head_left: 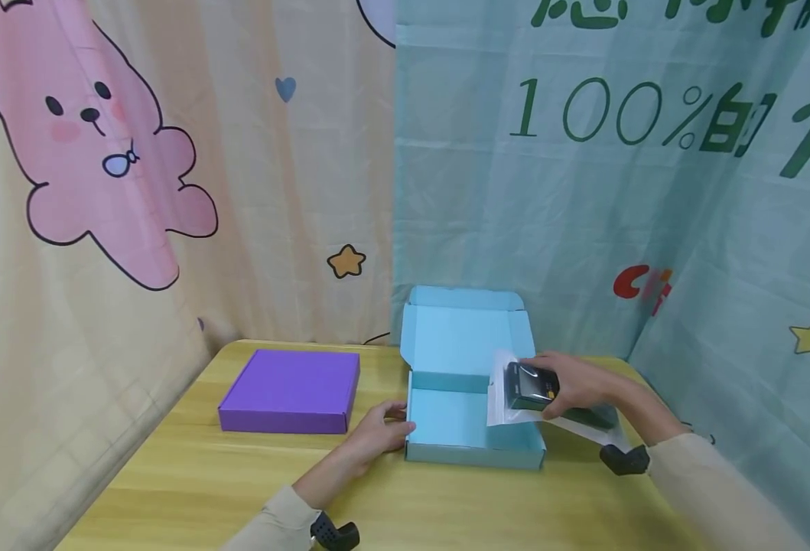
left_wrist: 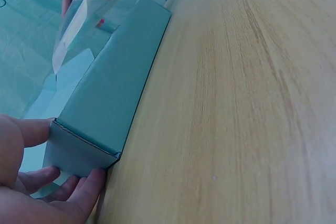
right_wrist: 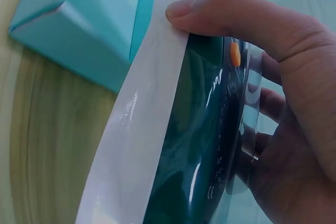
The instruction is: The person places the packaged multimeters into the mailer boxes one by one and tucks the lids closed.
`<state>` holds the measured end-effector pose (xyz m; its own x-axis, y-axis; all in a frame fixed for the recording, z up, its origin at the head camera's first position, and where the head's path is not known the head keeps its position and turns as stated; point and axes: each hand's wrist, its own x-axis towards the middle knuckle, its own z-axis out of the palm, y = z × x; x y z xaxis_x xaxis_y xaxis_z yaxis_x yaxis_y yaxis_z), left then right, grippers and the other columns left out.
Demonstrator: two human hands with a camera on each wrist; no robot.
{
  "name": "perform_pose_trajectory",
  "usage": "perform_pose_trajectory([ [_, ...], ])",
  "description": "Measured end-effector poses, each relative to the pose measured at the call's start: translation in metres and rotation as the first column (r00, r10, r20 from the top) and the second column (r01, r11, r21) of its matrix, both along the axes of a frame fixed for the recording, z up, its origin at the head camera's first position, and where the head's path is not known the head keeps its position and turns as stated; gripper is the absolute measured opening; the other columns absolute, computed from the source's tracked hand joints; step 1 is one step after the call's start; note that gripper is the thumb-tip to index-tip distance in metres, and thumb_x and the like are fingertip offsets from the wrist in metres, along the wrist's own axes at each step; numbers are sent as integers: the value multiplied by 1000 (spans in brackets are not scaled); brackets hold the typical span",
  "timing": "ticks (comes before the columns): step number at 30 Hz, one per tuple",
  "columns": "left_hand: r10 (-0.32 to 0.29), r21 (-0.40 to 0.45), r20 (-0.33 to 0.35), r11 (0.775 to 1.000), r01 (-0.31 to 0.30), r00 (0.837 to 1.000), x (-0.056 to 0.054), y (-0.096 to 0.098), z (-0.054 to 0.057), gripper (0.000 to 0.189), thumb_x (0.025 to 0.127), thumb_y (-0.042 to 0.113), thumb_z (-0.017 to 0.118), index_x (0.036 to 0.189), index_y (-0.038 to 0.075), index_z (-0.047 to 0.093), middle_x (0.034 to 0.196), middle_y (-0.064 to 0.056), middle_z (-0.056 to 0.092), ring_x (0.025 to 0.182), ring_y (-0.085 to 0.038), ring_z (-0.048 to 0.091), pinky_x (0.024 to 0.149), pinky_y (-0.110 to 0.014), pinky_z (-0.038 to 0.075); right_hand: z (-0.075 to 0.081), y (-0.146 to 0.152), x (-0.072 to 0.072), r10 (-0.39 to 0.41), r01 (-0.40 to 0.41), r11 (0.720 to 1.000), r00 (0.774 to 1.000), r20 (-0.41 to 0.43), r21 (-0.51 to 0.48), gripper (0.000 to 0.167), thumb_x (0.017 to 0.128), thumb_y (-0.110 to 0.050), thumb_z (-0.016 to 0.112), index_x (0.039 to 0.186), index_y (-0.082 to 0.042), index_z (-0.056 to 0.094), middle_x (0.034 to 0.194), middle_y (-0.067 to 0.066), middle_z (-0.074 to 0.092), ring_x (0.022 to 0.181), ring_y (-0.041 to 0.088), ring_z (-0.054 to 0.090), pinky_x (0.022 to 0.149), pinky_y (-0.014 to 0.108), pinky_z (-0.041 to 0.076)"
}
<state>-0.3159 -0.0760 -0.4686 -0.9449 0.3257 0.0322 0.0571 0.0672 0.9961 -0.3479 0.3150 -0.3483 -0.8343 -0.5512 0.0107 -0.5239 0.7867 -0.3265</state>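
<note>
A light blue cardboard box [head_left: 475, 457] stands on the table with its lid raised at the back. My left hand [head_left: 380, 430] holds its left side near the front corner; in the left wrist view, the thumb and fingertips touch the end wall [left_wrist: 79, 153]. My right hand [head_left: 573, 380] grips a clear plastic bag [head_left: 497, 402] with a white strip, a dark green package [head_left: 531, 386] inside it. The bag hangs tilted over the box's right side. In the right wrist view, the thumb presses the bag's white strip [right_wrist: 136, 108], while the other fingers are partly hidden behind the bag.
A closed purple box [head_left: 291, 390] lies on the wooden table [head_left: 191, 474], left of my left hand. Printed curtains [head_left: 294, 191] hang along the table's back and sides. The blue box's upright lid [head_left: 466, 329] stands close to the curtain.
</note>
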Motion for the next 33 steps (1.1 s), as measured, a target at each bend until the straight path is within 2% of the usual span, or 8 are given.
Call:
perform_pose_trajectory([
  [11, 0, 1, 9, 1000, 0, 1000, -1, 2, 3, 61, 99, 12, 71, 146, -14, 41, 134, -24, 52, 119, -35, 59, 94, -42, 57, 2, -54, -19, 26, -31, 996, 998, 65, 84, 92, 73, -34, 91, 153, -12, 51, 134, 5, 54, 108, 24, 51, 88, 46, 50],
  [19, 16, -7, 31, 1000, -15, 999, -2, 1, 2, 59, 99, 12, 71, 145, -12, 44, 133, -23, 53, 116, -33, 61, 93, -42, 57, -11, -83, -30, 125, -133, 987, 988, 87, 87, 88, 73, -27, 92, 150, -9, 54, 129, 2, 56, 105, 21, 51, 90, 45, 51],
  [25, 18, 6, 39, 1000, -19, 999, -1, 1, 1, 59, 99, 11, 71, 145, -12, 43, 134, -24, 52, 116, -33, 61, 93, -41, 57, -24, -100, -35, 102, -114, 989, 987, 126, 91, 88, 72, -29, 94, 150, -14, 56, 129, -3, 56, 108, 19, 51, 95, 44, 50],
  [29, 31, 17, 48, 999, -32, 998, 0, 2, 4, 59, 99, 10, 71, 145, -13, 43, 134, -25, 52, 115, -32, 61, 92, -41, 58, -28, -111, -37, 66, -81, 991, 988, 136, 106, 90, 71, -30, 95, 151, -17, 55, 131, -4, 56, 110, 19, 50, 98, 45, 49],
  [33, 31, 15, 51, 999, -32, 998, 0, 3, 6, 58, 99, 10, 71, 145, -12, 43, 134, -24, 53, 114, -31, 61, 92, -42, 58, -30, -121, -38, 63, -80, 991, 987, 146, 108, 90, 71, -31, 95, 151, -17, 55, 130, -3, 57, 109, 19, 50, 98, 44, 49],
])
